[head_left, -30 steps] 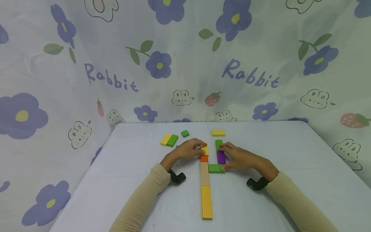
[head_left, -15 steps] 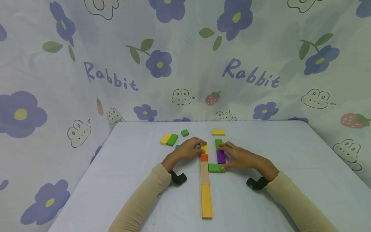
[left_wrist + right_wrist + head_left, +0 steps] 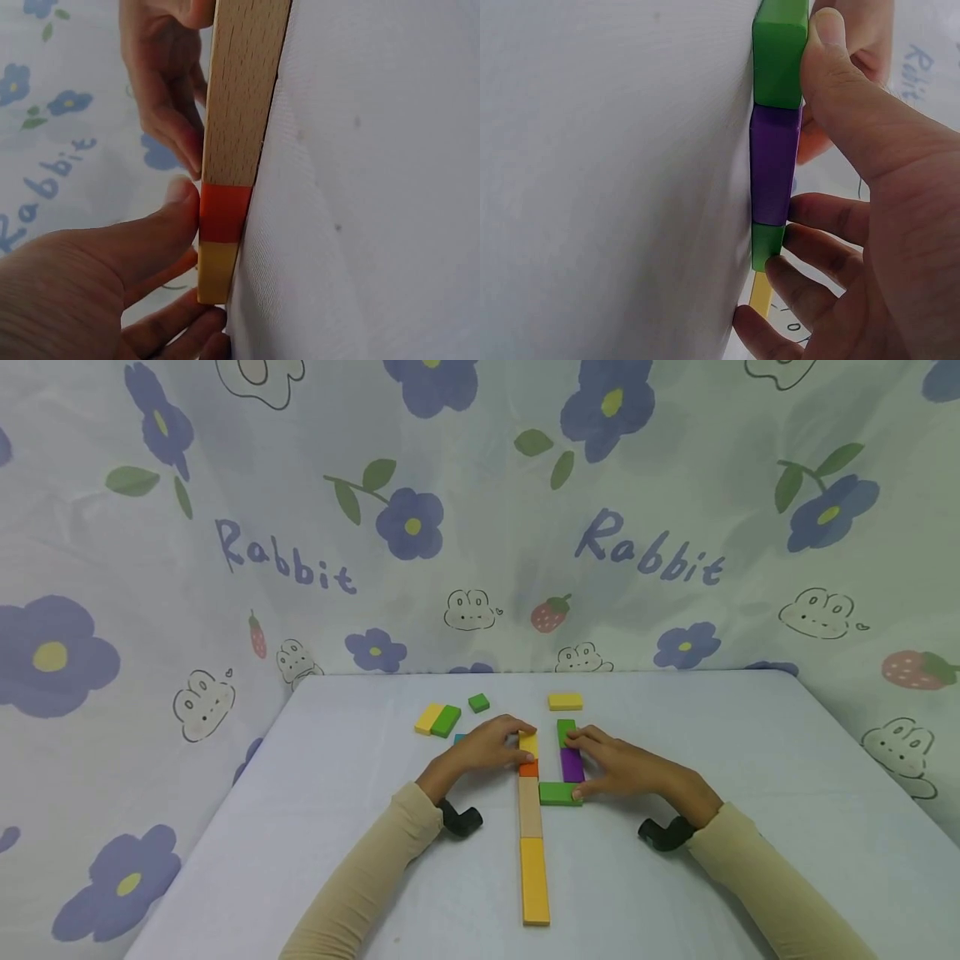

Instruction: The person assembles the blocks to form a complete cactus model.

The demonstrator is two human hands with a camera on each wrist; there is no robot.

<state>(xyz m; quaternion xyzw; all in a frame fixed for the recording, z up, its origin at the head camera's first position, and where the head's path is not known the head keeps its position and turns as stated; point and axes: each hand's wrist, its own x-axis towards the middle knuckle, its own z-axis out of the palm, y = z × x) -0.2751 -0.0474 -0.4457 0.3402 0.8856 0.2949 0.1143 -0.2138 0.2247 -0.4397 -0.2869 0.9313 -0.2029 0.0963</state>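
Observation:
In the head view, a straight row of wooden blocks holds a yellow block (image 3: 529,743) at its far end, then an orange block (image 3: 529,768), a bare wood block (image 3: 530,807) and a long amber block (image 3: 535,882). My left hand (image 3: 483,748) curves its fingers round the yellow block's far end, its thumb on the orange block (image 3: 225,213). A green block (image 3: 557,794) juts right from the row. From its outer end a purple block (image 3: 775,166) and a smaller green block (image 3: 767,246) run away from me. My right hand (image 3: 622,766) rests thumb on the jutting block and spread fingertips along the other two.
Farther back lie a yellow block (image 3: 566,702), a small green block (image 3: 478,702), and a yellow block (image 3: 429,718) beside a green one (image 3: 447,722). A blue block (image 3: 460,738) peeks out behind my left hand. A patterned cloth (image 3: 480,527) hangs beyond the white tabletop (image 3: 315,860).
My left thumb has slid slightly toward me, from the yellow block onto the orange one. My right hand and the blocks have stayed in place.

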